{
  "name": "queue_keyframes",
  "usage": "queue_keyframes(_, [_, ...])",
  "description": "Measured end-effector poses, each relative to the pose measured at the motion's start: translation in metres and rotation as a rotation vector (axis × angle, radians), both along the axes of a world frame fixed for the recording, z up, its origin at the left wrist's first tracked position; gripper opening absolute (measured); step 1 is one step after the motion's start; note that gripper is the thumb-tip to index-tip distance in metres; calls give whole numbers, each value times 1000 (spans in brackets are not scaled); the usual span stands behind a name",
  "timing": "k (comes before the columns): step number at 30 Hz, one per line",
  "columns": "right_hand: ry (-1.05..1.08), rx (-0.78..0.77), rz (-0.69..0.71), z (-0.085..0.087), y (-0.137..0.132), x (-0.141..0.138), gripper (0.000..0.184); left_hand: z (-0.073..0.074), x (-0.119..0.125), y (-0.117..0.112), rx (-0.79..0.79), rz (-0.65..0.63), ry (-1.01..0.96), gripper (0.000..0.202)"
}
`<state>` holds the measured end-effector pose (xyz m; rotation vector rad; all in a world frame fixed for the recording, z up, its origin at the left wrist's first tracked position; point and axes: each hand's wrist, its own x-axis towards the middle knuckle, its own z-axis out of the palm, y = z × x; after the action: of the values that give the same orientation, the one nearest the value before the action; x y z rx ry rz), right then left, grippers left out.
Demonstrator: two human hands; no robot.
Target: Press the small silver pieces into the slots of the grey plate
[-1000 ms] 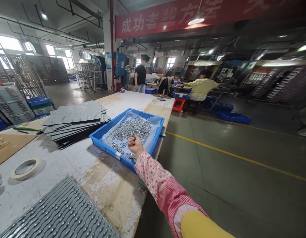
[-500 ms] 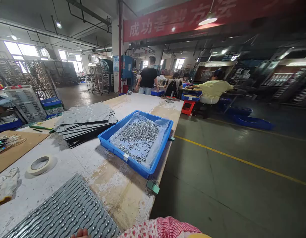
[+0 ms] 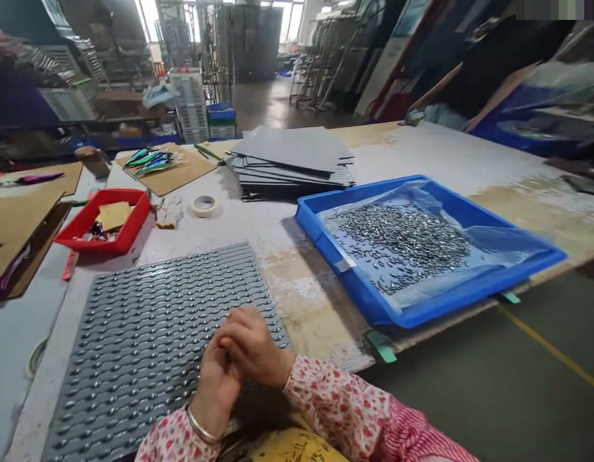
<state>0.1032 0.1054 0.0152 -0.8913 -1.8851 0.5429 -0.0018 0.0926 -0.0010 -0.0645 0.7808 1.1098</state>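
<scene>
Tray [image 3: 147,333] of grey plastic, ribbed with rows of small pockets, lies flat on the near part of the worktable [image 3: 301,308], directly in front of the person; both hands are gathered over its near right corner; the left hand [image 3: 219,378] is raised with the palm turned inward, a thin bangle [image 3: 201,427] at the wrist; the right hand [image 3: 253,346] has its fingers curled down against the left hand's fingers, the two touching; whether anything is pinched between them cannot be told, since the fingers hide it. Just to the right stands a blue bin [image 3: 355,289], lined with clear plastic film [image 3: 494,244] and holding a spread of small metal parts [image 3: 403,237]; behind the tray, well apart, a stack of grey sheets [image 3: 292,157]; left of the stack a roll of tape [image 3: 203,205], then a red bin [image 3: 138,218]; beyond these a cardboard sheet [image 3: 172,173].
</scene>
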Motion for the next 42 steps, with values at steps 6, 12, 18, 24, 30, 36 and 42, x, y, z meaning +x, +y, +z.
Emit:
queue_keyframes(6, [399, -536, -101, -2, 54, 41, 23, 19, 9, 0, -118, -27, -37, 12])
queue_keyframes(12, [365, -664, -90, -26, 120, 75, 20, 25, 4, -1, -63, -49, 46, 19])
queue_keyframes(18, [-137, -486, -163, -33, 154, 69, 6, 19, 2, -2, -24, -79, 77, 11])
queue_keyframes(24, [-299, -454, -135, -36, 164, 58, 9, 18, 0, 0, -8, -86, 102, 14])
queue_keyframes(30, [-404, -446, -179, -39, 167, 55, 5, 16, 1, 1, -16, -109, 157, 19])
queue_keyframes(36, [-471, -465, -165, -40, 173, 56, 2, 15, 1, 0, 9, -141, 146, 18])
queue_keyframes(42, [-540, -432, -100, -37, 178, 60, 3, 12, 2, 1, -16, -109, 144, 18])
